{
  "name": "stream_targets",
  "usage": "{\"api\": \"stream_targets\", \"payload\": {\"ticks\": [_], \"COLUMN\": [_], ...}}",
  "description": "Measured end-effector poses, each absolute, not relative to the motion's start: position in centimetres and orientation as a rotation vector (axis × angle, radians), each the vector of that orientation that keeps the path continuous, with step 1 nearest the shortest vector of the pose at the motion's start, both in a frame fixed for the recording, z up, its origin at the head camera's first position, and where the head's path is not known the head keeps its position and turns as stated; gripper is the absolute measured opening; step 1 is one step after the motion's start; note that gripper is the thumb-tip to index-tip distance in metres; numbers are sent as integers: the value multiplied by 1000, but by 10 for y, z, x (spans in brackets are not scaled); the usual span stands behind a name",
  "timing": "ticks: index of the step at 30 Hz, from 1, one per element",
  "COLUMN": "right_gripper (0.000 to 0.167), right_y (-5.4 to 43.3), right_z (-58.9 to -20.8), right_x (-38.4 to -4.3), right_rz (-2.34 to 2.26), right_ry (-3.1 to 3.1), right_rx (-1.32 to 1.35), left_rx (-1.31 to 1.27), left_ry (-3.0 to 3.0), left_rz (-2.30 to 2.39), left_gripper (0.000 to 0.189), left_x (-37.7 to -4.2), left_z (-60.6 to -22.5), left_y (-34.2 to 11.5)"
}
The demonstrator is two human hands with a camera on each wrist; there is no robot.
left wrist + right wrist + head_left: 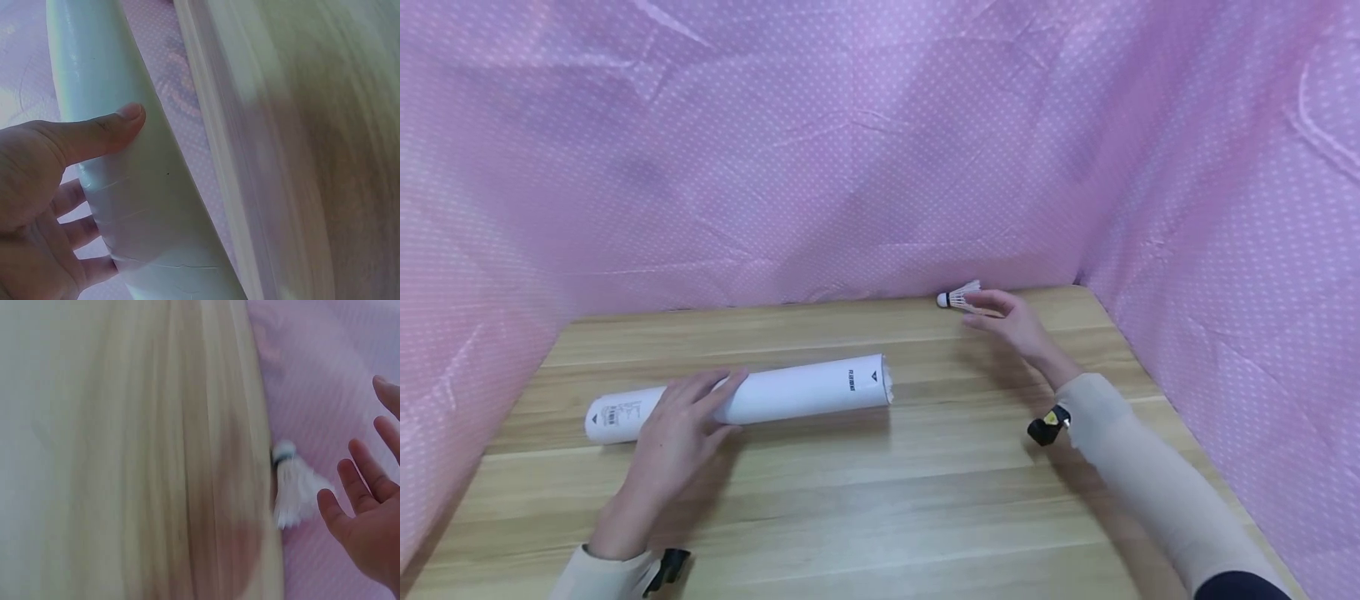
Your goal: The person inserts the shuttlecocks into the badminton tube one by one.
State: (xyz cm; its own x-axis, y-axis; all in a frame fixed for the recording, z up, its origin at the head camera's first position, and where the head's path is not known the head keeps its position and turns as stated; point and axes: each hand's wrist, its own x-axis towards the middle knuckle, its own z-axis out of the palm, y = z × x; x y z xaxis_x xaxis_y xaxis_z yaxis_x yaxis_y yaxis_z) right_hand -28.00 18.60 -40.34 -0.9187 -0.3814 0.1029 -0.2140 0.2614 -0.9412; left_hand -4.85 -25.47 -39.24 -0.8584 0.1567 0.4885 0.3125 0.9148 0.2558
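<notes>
A long white cylindrical shuttlecock tube (pixel 805 392) extends across the left and middle of the table, with black print near its right end and a barcode label near its left. White feathery edges show at its right end. My left hand (pixel 677 421) grips the tube from above; in the left wrist view, the thumb (pixel 128 115) lies on one side of the tube and other fingers go behind it. At the table's back edge lies a white shuttlecock (pixel 953 298), its cork pointing left. Beside its feathers is my right hand (pixel 1011 321), fingers spread and holding nothing.
The wooden table (pixel 850 508) reaches to pink polka-dot cloth (pixel 820 167), which hangs along the back and both sides. Small black devices (pixel 1045 427) are strapped at the wrists over beige sleeves (pixel 1150 475).
</notes>
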Motion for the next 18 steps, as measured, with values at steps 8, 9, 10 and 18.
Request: {"api": "stream_targets", "payload": {"ticks": [8, 9, 10, 18], "right_gripper": [57, 57, 58, 74], "right_y": [211, 212, 213, 212], "right_z": [-421, -422, -424, -429], "right_x": [-313, -316, -318, -330], "right_rz": [-1711, -1720, -1717, -1653], "right_ry": [2415, 2398, 2391, 2354], "right_rx": [-463, -462, -468, -572], "left_rx": [-340, -336, -332, -321], "left_ry": [-2614, -2617, -2619, -2627], "left_rz": [-446, -447, -445, -431], "left_gripper": [88, 88, 88, 86], "left_x": [-47, -47, -47, -46], "left_z": [-392, -392, -392, -392], "left_y": [-256, -256, -256, -255]}}
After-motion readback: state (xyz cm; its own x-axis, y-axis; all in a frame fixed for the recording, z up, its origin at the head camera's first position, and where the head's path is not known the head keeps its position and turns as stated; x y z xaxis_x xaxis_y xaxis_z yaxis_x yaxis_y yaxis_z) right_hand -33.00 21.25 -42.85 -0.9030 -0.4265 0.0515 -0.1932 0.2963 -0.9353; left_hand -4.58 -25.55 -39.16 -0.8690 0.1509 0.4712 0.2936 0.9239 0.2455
